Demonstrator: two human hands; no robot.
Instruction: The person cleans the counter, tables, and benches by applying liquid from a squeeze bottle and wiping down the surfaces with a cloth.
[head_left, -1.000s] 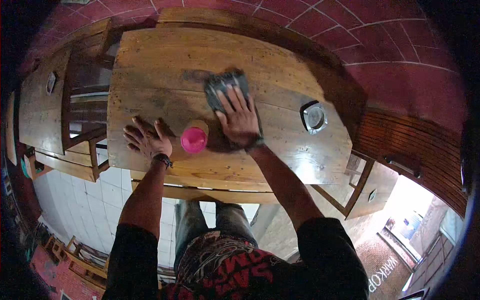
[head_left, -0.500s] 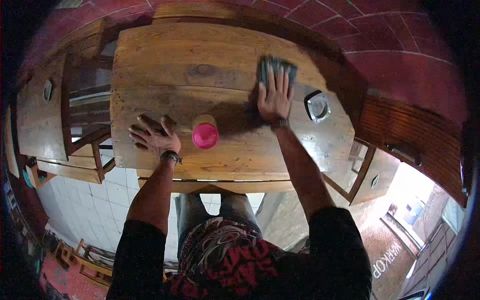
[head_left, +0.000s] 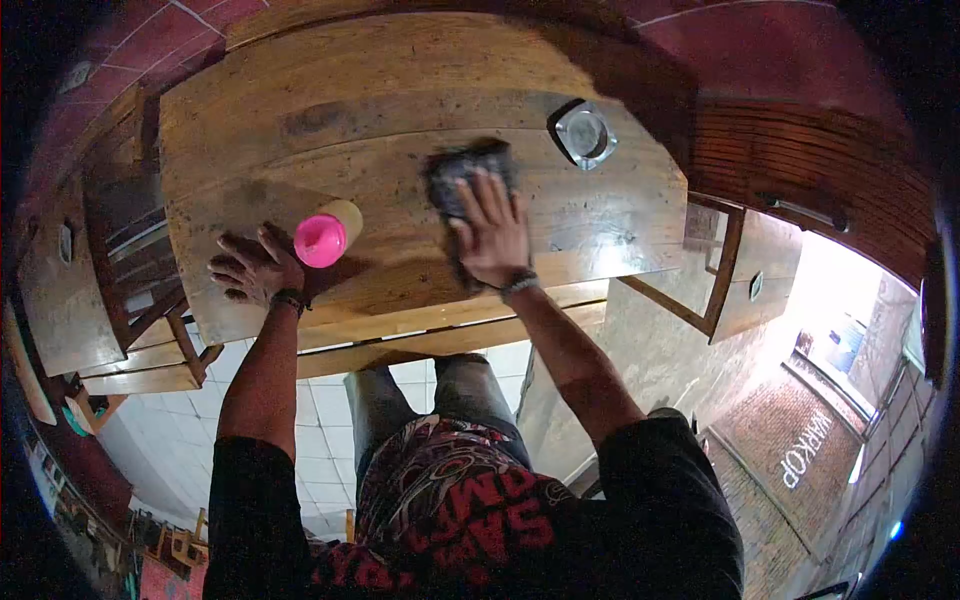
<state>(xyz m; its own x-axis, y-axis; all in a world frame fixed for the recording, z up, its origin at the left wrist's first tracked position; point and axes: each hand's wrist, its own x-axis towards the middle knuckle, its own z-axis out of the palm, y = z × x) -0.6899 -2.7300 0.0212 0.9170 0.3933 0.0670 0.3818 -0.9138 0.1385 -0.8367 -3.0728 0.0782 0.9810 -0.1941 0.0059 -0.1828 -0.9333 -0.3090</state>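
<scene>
My right hand [head_left: 492, 232] lies flat on a dark cloth [head_left: 470, 165] on the wooden table [head_left: 370, 180], fingers stretched forward over it and a little blurred. The cloth's far part shows beyond my fingertips. My left hand [head_left: 260, 270] rests on the tabletop near its front left, fingers spread, holding nothing. Just right of my left hand stands a cup-like container with a bright pink top [head_left: 322, 240] and a tan body [head_left: 347, 215]. A glass ashtray [head_left: 586, 136] sits farther back on the right.
A wooden bench [head_left: 400, 353] runs along the table's near edge. Another wooden table [head_left: 70, 290] stands at the left, and one more [head_left: 755, 270] at the right. Dark slatted wood [head_left: 800, 165] borders the right side, and white floor tiles [head_left: 320, 430] lie below.
My right hand has drawn the cloth back toward me and leftward across the table. My left hand stays beside the pink-topped container. The whole view has shifted.
</scene>
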